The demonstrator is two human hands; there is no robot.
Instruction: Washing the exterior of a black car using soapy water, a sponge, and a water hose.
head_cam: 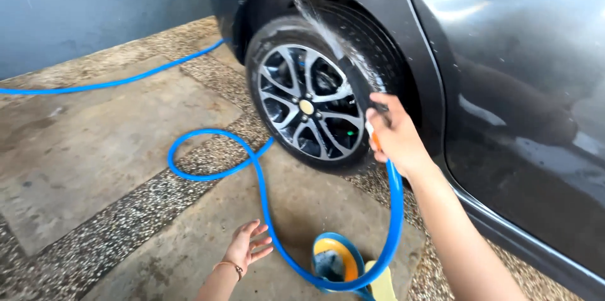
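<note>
**Water on the Wheel of a Dark Car**

The right hand (394,134) was closed around the spray nozzle (372,126) of a blue hose (261,181), with the fingers wrapped on the handle. An orange part of the nozzle showed just under the fingers. The nozzle pointed up and to the left, and a jet of water (321,27) went from it to the top of the tyre (353,36), under the wheel arch. The hand was just beside the right edge of the wheel (309,105), which had dark spokes with silver edges and a small yellow cap in the centre.

From the nozzle the hose went down in a curve, passed near the bottom edge of the view, and then made a loop on the concrete floor (94,150) at the left of the wheel. Further away it ran along the floor toward the grey wall (94,5) at the far left.

The left hand (247,247) held nothing. Its fingers were spread and it hovered low over the floor, near the hose but not touching it. A thin bracelet (230,267) was on its wrist.

Near the bottom of the view, inside the curve of the hose, stood a blue bucket (334,241) with a yellow sponge (337,257) in it. The dark grey car body (517,86) filled the right side.
</note>
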